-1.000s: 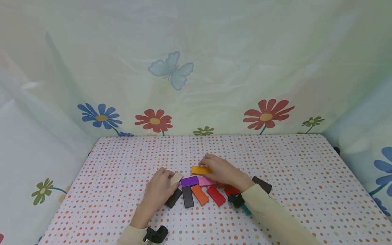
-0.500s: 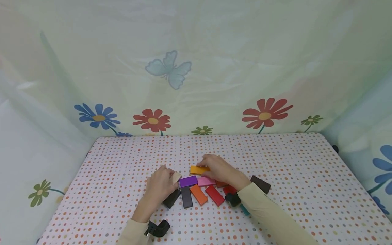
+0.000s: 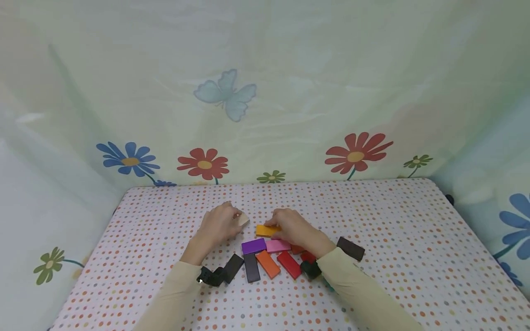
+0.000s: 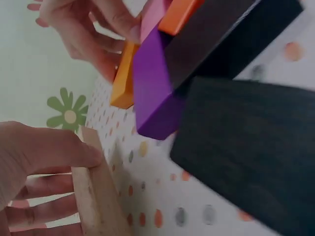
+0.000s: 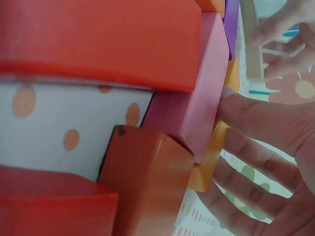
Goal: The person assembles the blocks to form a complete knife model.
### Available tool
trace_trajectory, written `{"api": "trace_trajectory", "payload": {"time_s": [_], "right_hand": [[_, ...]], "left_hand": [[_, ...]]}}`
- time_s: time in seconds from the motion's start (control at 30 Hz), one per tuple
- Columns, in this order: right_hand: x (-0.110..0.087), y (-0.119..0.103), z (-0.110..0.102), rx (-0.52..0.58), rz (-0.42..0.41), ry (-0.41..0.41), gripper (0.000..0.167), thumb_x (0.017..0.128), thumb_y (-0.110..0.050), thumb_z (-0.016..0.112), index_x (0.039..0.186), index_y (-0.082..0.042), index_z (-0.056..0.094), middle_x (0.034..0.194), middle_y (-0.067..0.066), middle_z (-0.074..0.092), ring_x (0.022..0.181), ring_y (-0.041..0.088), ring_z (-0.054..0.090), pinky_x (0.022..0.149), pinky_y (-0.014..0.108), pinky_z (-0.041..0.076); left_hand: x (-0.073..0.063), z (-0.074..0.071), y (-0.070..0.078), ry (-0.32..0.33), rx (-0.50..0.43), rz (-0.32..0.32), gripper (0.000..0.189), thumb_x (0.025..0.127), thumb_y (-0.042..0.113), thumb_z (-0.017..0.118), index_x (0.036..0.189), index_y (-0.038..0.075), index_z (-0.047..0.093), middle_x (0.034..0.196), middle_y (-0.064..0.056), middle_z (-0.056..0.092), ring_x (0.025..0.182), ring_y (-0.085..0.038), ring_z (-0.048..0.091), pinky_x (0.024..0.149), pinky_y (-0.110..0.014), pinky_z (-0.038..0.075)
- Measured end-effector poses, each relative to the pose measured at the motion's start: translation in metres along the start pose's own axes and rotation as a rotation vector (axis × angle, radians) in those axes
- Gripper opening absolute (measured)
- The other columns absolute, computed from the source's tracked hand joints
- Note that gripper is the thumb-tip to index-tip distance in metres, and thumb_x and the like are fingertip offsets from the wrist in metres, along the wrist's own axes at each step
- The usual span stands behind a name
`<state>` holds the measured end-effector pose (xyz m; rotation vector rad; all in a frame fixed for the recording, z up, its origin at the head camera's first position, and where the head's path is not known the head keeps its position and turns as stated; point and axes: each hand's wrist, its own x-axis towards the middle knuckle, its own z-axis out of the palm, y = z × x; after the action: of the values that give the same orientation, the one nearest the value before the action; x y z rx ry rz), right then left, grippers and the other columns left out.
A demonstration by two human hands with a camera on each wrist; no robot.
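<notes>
My left hand pinches a pale wooden block, thumb on the near side and fingers behind in the left wrist view. This block stands apart from the purple block. To the right, my right hand holds a yellow-orange block between thumb and fingers. It lies against the far side of a pink block. Purple and pink blocks sit end to end. A dark block, an orange block and a red block fan out toward me.
A black block lies near my left wrist. A reddish-brown block and a second red block are partly under my right wrist. A teal block is mostly hidden there. A dark brown block lies right, on the dotted tablecloth.
My left hand has moved away from me with the pale wooden block, off from beside the purple block. The right hand stays almost still on the yellow-orange block.
</notes>
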<state>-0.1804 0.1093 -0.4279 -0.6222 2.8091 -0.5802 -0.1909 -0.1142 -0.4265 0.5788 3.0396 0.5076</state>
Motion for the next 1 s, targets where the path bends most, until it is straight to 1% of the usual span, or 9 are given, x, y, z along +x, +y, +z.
{"api": "trace_trajectory", "payload": {"time_s": [0.1, 0.2, 0.3, 0.37, 0.43, 0.57, 0.73, 0.8, 1.0], "right_hand": [[0.001, -0.003, 0.001, -0.013, -0.019, 0.003, 0.034, 0.086, -0.012, 0.087, 0.12, -0.011, 0.081, 0.101, 0.003, 0.069, 0.09, 0.018, 0.06, 0.082, 0.033, 0.054], [0.002, -0.006, 0.002, -0.016, -0.031, -0.001, 0.033, 0.087, -0.013, 0.087, 0.119, -0.011, 0.081, 0.102, 0.003, 0.07, 0.09, 0.018, 0.06, 0.081, 0.033, 0.053], [0.002, -0.007, 0.004, -0.021, -0.03, -0.004, 0.033, 0.087, -0.013, 0.087, 0.12, -0.012, 0.081, 0.102, 0.004, 0.069, 0.09, 0.018, 0.059, 0.081, 0.033, 0.053], [0.002, -0.008, 0.005, -0.028, -0.023, -0.004, 0.033, 0.087, -0.013, 0.087, 0.12, -0.012, 0.081, 0.103, 0.004, 0.07, 0.091, 0.018, 0.059, 0.082, 0.032, 0.053], [0.001, -0.007, 0.006, -0.03, -0.018, 0.0, 0.034, 0.087, -0.014, 0.087, 0.121, -0.013, 0.081, 0.104, 0.004, 0.069, 0.091, 0.018, 0.06, 0.082, 0.032, 0.053], [0.001, -0.006, 0.006, -0.033, -0.02, 0.013, 0.034, 0.087, -0.014, 0.087, 0.121, -0.013, 0.081, 0.102, 0.003, 0.069, 0.088, 0.017, 0.059, 0.079, 0.03, 0.053], [0.0, -0.004, 0.006, -0.044, -0.03, 0.023, 0.034, 0.087, -0.015, 0.087, 0.121, -0.013, 0.081, 0.1, 0.003, 0.069, 0.085, 0.016, 0.058, 0.076, 0.029, 0.051], [-0.001, -0.003, 0.005, -0.045, -0.027, 0.023, 0.035, 0.087, -0.015, 0.087, 0.121, -0.013, 0.081, 0.1, 0.003, 0.069, 0.085, 0.016, 0.058, 0.076, 0.029, 0.05], [-0.004, 0.0, 0.002, -0.037, -0.018, 0.031, 0.035, 0.088, -0.016, 0.086, 0.122, -0.013, 0.08, 0.1, 0.002, 0.068, 0.085, 0.016, 0.056, 0.076, 0.029, 0.05]], "left_hand": [[0.009, -0.002, -0.004, -0.052, 0.027, 0.059, 0.031, 0.088, 0.015, 0.082, 0.118, 0.007, 0.08, 0.099, -0.005, 0.067, 0.079, -0.016, 0.058, 0.068, -0.038, 0.053], [0.014, -0.001, -0.006, -0.103, 0.051, 0.103, 0.027, 0.095, 0.014, 0.076, 0.121, 0.008, 0.079, 0.103, -0.006, 0.067, 0.084, -0.018, 0.06, 0.072, -0.039, 0.055], [0.016, 0.001, -0.007, -0.139, 0.038, 0.12, 0.024, 0.1, 0.013, 0.071, 0.123, 0.008, 0.078, 0.107, -0.006, 0.066, 0.088, -0.019, 0.061, 0.075, -0.039, 0.055], [0.018, 0.002, -0.008, -0.152, 0.03, 0.124, 0.024, 0.101, 0.013, 0.071, 0.123, 0.008, 0.078, 0.109, -0.006, 0.065, 0.09, -0.019, 0.061, 0.078, -0.038, 0.055], [0.019, 0.002, -0.009, -0.148, 0.016, 0.132, 0.024, 0.1, 0.013, 0.072, 0.123, 0.009, 0.078, 0.108, -0.005, 0.065, 0.089, -0.019, 0.06, 0.079, -0.037, 0.054], [0.019, 0.004, -0.016, -0.118, 0.023, 0.157, 0.025, 0.098, 0.012, 0.075, 0.122, 0.01, 0.079, 0.107, -0.004, 0.066, 0.089, -0.018, 0.059, 0.081, -0.036, 0.054], [0.017, 0.006, -0.026, -0.105, 0.005, 0.124, 0.029, 0.092, 0.009, 0.081, 0.121, 0.009, 0.078, 0.109, -0.004, 0.067, 0.094, -0.018, 0.061, 0.086, -0.039, 0.056], [0.017, 0.006, -0.028, -0.107, -0.004, 0.123, 0.03, 0.092, 0.01, 0.082, 0.122, 0.009, 0.077, 0.11, -0.004, 0.068, 0.096, -0.018, 0.062, 0.088, -0.04, 0.056], [0.02, 0.009, -0.029, -0.086, -0.021, 0.174, 0.028, 0.094, 0.011, 0.08, 0.122, 0.01, 0.078, 0.107, -0.002, 0.067, 0.093, -0.017, 0.059, 0.085, -0.037, 0.054]]}}
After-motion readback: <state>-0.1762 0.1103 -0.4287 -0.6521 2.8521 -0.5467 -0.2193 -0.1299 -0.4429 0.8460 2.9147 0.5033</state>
